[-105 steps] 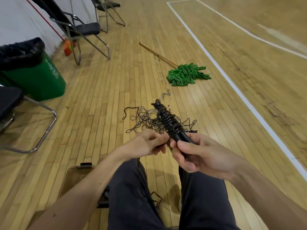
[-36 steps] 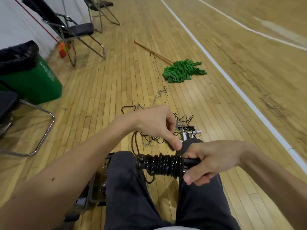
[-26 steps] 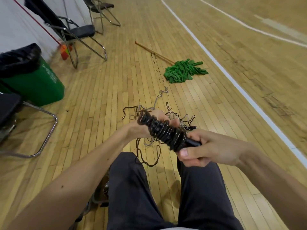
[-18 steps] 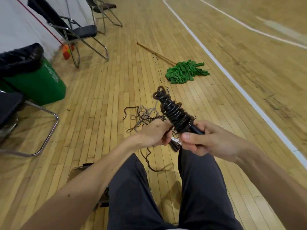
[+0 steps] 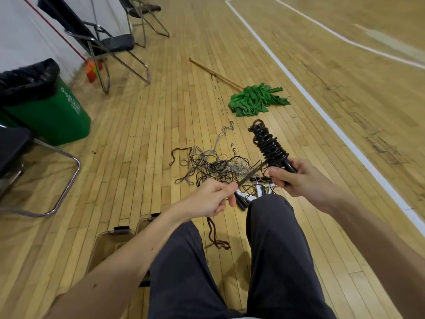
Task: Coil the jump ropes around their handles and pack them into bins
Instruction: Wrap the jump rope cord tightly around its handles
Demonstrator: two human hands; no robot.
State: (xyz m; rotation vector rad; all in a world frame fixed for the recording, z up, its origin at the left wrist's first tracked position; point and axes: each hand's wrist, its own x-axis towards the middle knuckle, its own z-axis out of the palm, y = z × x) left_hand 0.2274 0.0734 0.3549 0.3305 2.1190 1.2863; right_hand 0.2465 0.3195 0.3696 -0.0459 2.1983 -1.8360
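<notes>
Above knees: right hand (image 5: 296, 178) grips coiled rope (image 5: 270, 147).

Black jump rope (image 5: 269, 146) is sitting coiled tight round its handles, tilting up and left, base gripped in right hand (image 5: 293, 179). One strand (image 5: 251, 173) is running taut from the coil to left hand (image 5: 212, 200), which is pinching it. Its tail (image 5: 215, 236) is dangling to the floor (image 5: 138, 157). Tangled rope pile (image 5: 213, 165), black and grey, is lying on the floor, with loose handles (image 5: 242, 198) at its near edge. Clear bin (image 5: 108, 247) is standing lower left.

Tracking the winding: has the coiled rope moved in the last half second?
Yes: the coiled rope in the right hand swung right; its tip now sits below the mop, not left of it.
</notes>
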